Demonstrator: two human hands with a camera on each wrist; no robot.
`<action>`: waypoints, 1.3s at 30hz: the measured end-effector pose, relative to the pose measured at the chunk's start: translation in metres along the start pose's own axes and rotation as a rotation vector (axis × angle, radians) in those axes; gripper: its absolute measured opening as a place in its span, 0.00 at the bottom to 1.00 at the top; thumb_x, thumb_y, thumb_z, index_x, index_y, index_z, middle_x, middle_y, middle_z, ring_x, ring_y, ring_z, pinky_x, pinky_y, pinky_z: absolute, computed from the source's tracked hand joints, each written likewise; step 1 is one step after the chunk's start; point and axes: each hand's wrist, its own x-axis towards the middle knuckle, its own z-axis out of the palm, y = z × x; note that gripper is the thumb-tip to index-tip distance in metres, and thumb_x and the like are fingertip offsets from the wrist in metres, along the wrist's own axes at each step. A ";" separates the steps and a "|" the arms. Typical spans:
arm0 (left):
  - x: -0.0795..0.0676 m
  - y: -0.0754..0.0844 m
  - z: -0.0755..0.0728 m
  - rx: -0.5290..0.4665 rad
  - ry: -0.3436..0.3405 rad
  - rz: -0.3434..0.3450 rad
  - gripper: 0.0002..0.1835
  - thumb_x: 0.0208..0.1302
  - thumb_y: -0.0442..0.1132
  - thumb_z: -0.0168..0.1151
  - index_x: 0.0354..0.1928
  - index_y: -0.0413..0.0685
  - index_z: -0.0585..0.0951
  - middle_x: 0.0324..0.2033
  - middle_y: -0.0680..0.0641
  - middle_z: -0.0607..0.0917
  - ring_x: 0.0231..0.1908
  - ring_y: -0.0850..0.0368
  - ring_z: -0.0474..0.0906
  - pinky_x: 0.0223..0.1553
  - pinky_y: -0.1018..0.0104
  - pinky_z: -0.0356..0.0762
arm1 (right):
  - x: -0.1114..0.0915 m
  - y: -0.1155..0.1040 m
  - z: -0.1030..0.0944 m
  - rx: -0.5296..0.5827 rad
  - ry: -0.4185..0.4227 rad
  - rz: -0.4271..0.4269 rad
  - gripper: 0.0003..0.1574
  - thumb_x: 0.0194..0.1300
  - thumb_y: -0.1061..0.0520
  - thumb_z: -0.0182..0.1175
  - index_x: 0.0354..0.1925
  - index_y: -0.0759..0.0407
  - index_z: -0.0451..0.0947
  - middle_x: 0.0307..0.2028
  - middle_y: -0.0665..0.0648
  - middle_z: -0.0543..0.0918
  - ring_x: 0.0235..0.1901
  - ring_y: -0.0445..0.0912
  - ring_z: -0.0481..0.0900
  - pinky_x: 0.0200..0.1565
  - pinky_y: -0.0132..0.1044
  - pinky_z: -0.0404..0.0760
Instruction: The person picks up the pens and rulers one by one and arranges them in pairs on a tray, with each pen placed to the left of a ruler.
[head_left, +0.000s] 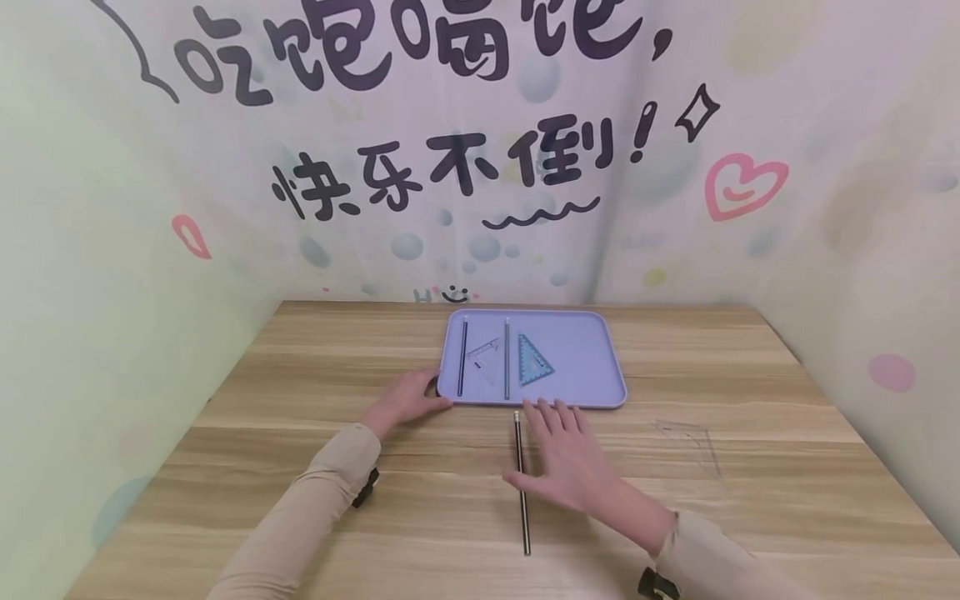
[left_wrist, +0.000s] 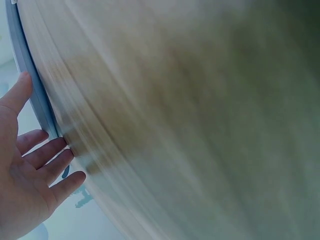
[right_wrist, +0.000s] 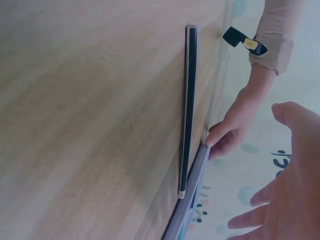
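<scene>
A lavender tray (head_left: 588, 358) lies toward the back of the table. On it are a dark pencil (head_left: 462, 358), a greyish pencil (head_left: 507, 358), a clear set square (head_left: 483, 363) and a blue set square (head_left: 534, 362). My left hand (head_left: 408, 398) touches the tray's front left corner, thumb along the front edge and relaxed fingers at the left side. My right hand (head_left: 566, 454) has its fingers spread, fingertips close to the tray's front edge; whether they touch is unclear. Beside its thumb, a black striped pencil (head_left: 522, 500) lies on the table, eraser end toward the tray.
Another clear set square (head_left: 693, 442) lies on the wooden table (head_left: 360, 333), right of my right hand. A wall sheet (head_left: 450, 242) with large printed writing stands behind the table's back edge. Both wrists carry a dark strapped device (head_left: 366, 488).
</scene>
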 end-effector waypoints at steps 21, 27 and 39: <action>0.000 0.000 0.001 -0.013 -0.006 -0.015 0.35 0.54 0.53 0.63 0.60 0.41 0.68 0.56 0.40 0.74 0.57 0.45 0.68 0.59 0.53 0.65 | -0.024 -0.016 0.004 -0.008 -0.055 0.047 0.61 0.46 0.23 0.52 0.64 0.65 0.58 0.46 0.62 0.74 0.46 0.55 0.72 0.41 0.49 0.75; 0.000 0.000 0.001 -0.019 -0.001 -0.008 0.35 0.54 0.52 0.63 0.60 0.40 0.68 0.56 0.39 0.74 0.57 0.45 0.68 0.59 0.53 0.65 | -0.027 -0.018 0.006 0.050 -0.091 0.058 0.59 0.41 0.27 0.60 0.58 0.68 0.63 0.41 0.62 0.74 0.42 0.55 0.73 0.39 0.49 0.76; -0.002 0.001 0.001 -0.026 0.008 0.001 0.35 0.55 0.52 0.63 0.61 0.41 0.68 0.56 0.40 0.74 0.57 0.44 0.68 0.60 0.53 0.64 | -0.025 -0.021 0.017 0.336 -0.180 0.137 0.47 0.37 0.40 0.71 0.47 0.68 0.67 0.37 0.61 0.75 0.35 0.52 0.75 0.34 0.44 0.79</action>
